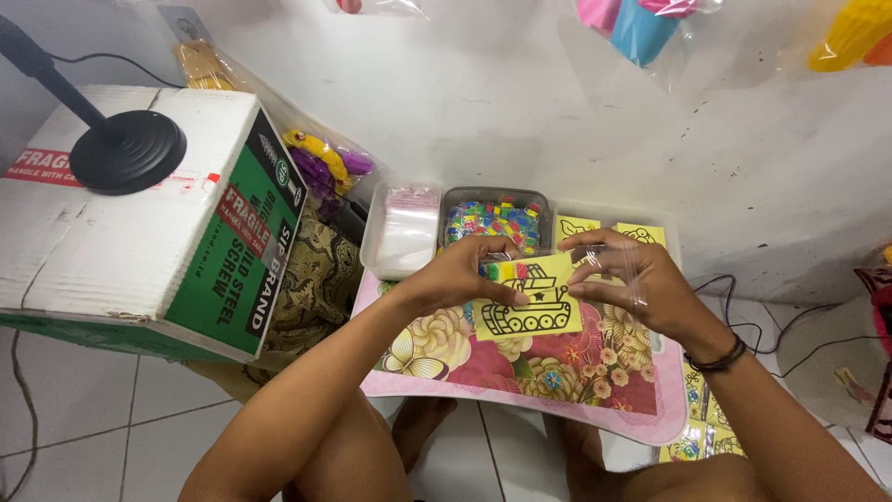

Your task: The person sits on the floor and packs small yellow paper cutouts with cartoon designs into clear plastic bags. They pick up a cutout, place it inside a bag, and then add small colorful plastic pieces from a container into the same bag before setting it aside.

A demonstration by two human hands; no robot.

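- Your left hand (460, 274) pinches the upper left corner of the yellow card (527, 297) — thumb across the front, fingers curled behind — so the printed tank outline stays facing you.
- Your right hand (632, 279) meets the card at its upper right edge with the fingers closed around a clear plastic sleeve (621, 263); the film shows as a glossy blur across those fingers. You seem to hold it at the card's edge so the two can be lined up, though whether the card is already partly inside I cannot tell.
- The card hangs in the air above the middle of the floral tray (520, 372), not resting on it, which keeps both sides free for your fingers.
- A strip of small coloured packets (502, 270) sits along the card's top edge under your left fingertips, held there by the same pinch.
- At the tray's far edge stand three containers within easy reach: one with a stack of clear bags (404, 232) at the far left corner, a grey tub of coloured packets (497, 221) in the middle, and more yellow cards (604, 231) towards the far right corner.
- A cardboard box (139, 218) carrying a black stand base (128, 151) sits well off the tray's left edge — clear of your elbows.
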